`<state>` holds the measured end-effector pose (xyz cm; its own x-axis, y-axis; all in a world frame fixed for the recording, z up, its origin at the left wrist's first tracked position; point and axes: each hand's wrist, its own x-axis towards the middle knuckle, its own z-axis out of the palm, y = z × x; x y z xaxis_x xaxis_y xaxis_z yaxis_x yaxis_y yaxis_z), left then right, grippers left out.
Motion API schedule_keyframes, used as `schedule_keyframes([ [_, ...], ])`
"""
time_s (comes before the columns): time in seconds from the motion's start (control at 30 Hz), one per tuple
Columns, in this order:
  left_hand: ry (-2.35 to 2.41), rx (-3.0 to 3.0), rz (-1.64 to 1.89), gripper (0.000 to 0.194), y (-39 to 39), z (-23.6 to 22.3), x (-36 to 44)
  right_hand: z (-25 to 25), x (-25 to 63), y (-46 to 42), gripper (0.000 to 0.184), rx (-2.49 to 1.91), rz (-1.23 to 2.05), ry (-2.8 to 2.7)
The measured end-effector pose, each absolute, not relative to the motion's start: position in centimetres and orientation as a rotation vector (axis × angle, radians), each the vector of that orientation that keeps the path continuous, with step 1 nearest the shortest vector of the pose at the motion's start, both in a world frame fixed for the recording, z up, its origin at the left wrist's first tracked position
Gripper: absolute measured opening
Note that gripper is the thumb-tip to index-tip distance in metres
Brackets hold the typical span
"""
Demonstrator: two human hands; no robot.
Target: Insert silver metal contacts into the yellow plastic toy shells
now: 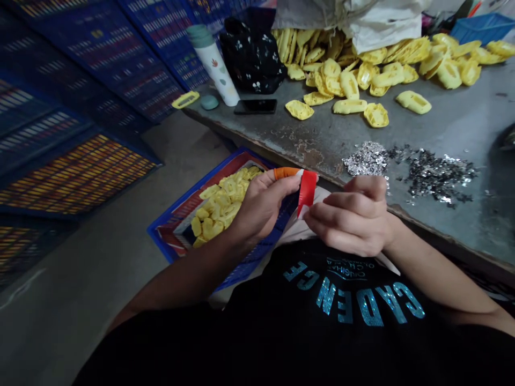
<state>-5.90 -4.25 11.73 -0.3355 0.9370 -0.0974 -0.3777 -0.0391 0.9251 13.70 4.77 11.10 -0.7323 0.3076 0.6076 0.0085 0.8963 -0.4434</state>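
Left hand [263, 206] curled shut on orange-ended roll [286, 173], maybe tape — right hand [348, 217] half-closed at red strip [308, 192], hold unclear; close pinch near edge best — yellow pcs [221, 206] in blue crate [161, 229] just below.

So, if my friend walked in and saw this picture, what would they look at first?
They'd probably spot the big heap of bright yellow plastic pieces on the gray table, with more yellow pieces in a blue basket on the lower left. Next come the hands in the middle: the left hand holds a red strip beside the right hand. Shiny silver bits lie on the table, right of the strip.
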Motion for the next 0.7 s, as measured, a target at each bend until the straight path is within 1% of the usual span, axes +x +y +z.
schedule_keyframes([
  [0.03, 1.149, 0.69, 1.608, 0.023, -4.3, 11.8, -5.9, 10.8, 13.6, 4.9, 0.012, -0.108, 0.456, -2.386],
  [0.07, 1.139, 0.688, 1.616, 0.024, -4.3, 11.9, -5.9, 10.5, 13.5, 5.0, 0.013, -0.003, 0.323, -2.415],
  [0.13, 1.129, 0.696, 1.616, 0.027, -4.3, 12.0, -5.8, 10.0, 13.4, 5.0, 0.016, 0.126, -0.025, -2.37],
  [0.2, 1.126, 0.703, 1.614, 0.031, -4.3, 12.1, -5.6, 9.9, 13.3, 5.0, 0.015, 0.226, -0.348, -2.231],
  [0.23, 1.125, 0.704, 1.619, 0.033, -4.2, 12.2, -5.5, 9.9, 13.2, 5.0, 0.014, 0.263, -0.459, -2.156],
  [0.3, 1.121, 0.697, 1.65, 0.035, -4.1, 12.4, -5.3, 10.2, 13.3, 4.8, 0.014, 0.299, -0.557, -2.064],
  [0.4, 1.105, 0.686, 1.701, 0.033, -3.9, 12.7, -5.3, 10.6, 13.6, 4.1, 0.02, 0.294, -0.538, -2.044],
  [0.57, 1.099, 0.716, 1.753, 0.031, -3.4, 12.9, -6.4, 10.2, 14.6, 2.2, 0.02, 0.459, -0.394, -2.067],
  [0.63, 1.116, 0.768, 1.777, 0.029, -3.4, 13.1, -6.9, 9.6, 14.8, 2.3, 0.016, 0.365, -0.185, -2.075],
  [0.7, 1.129, 0.832, 1.789, 0.024, -3.4, 13.3, -7.1, 9.0, 14.7, 3.2, 0.011, 0.119, 0.175, -1.99],
])
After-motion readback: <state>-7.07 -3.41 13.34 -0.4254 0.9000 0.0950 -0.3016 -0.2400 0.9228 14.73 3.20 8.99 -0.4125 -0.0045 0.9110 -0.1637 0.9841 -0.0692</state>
